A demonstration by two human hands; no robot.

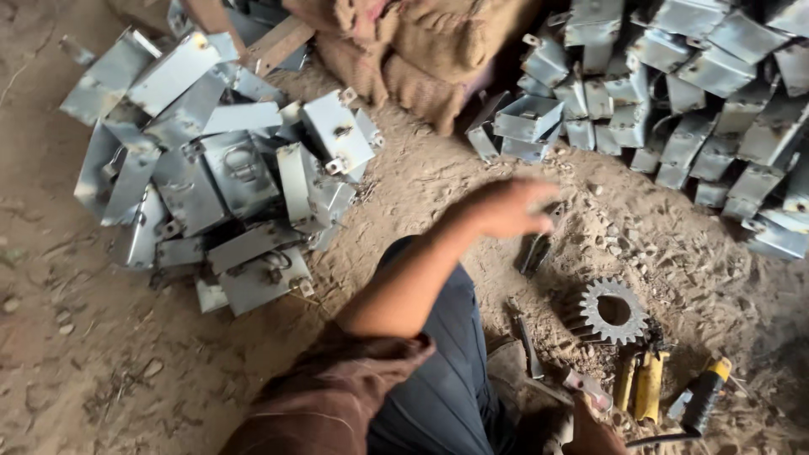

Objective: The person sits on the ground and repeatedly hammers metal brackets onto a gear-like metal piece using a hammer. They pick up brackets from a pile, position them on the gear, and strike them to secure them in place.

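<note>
My left hand (508,207) is stretched out over the sandy ground, blurred, fingers apart and holding nothing. It hovers just short of a heap of grey sheet-metal boxes (674,93) at the upper right. A dark metal strip (535,250) lies right under it. At the bottom edge, only part of my right hand (590,431) shows beside small metal parts; its grip is hidden. A steel gear wheel (613,310) rests on the dirt between the two hands.
A second heap of grey metal boxes and plates (227,168) lies at the left. Burlap sacking (404,42) and a wooden plank (278,42) sit at the top. Yellow-handled tools (647,383) and a black-and-yellow screwdriver (706,392) lie below the gear.
</note>
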